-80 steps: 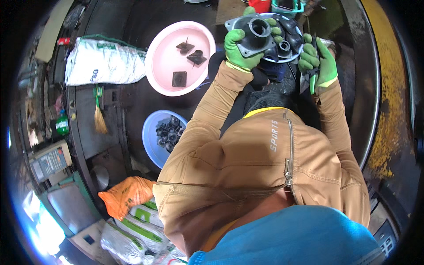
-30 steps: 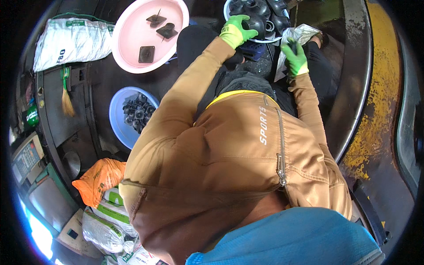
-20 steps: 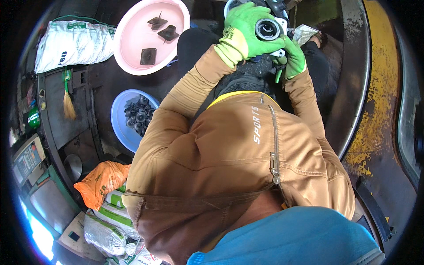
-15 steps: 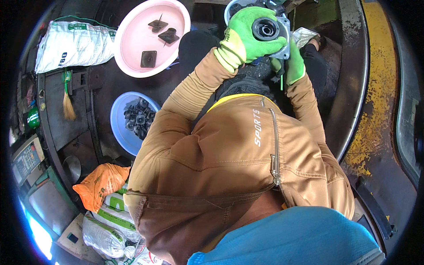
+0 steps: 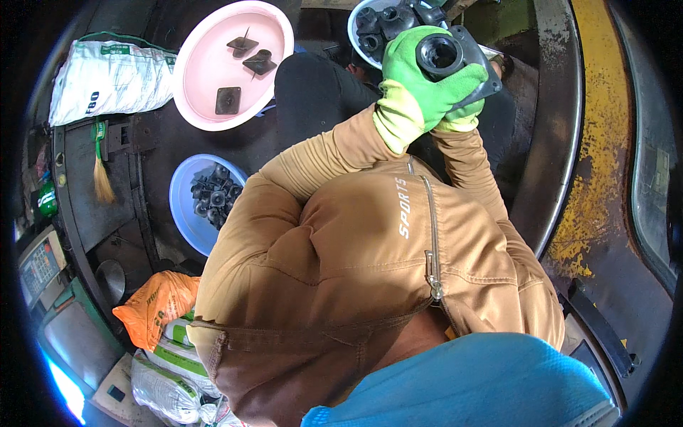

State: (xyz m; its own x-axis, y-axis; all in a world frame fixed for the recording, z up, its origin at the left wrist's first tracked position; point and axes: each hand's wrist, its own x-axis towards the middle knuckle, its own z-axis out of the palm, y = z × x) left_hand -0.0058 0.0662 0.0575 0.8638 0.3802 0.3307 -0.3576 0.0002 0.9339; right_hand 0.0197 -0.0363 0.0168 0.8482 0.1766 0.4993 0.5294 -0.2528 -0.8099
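Note:
A black rubber part [image 5: 486, 82] with a square flange and a round, open collar is held up in front of me. My left hand [image 5: 420, 71], in a green glove with a yellow-green cuff, is closed around its collar, the thumb lying along the near side. Behind and below that, my right hand [image 5: 461, 118] in a matching glove is close to the part's underside. Its fingers are hidden, so whether it grips anything does not show. Just beyond my left hand, a pale blue basin [image 5: 353, 26] holds several similar black parts.
A pink basin [image 5: 186, 92] at the far left holds three black flanged pieces. Nearer stands a blue basin [image 5: 186, 226] with many small black parts. White sacks [image 5: 114, 78], an orange bag [image 5: 153, 302] and a small broom [image 5: 102, 181] are leftward. A worn yellow metal frame [image 5: 605, 128] borders the right.
The black part has tilted and moved right and slightly down with my left hand. My right hand has moved left, mostly behind the left. The far blue basin shows more.

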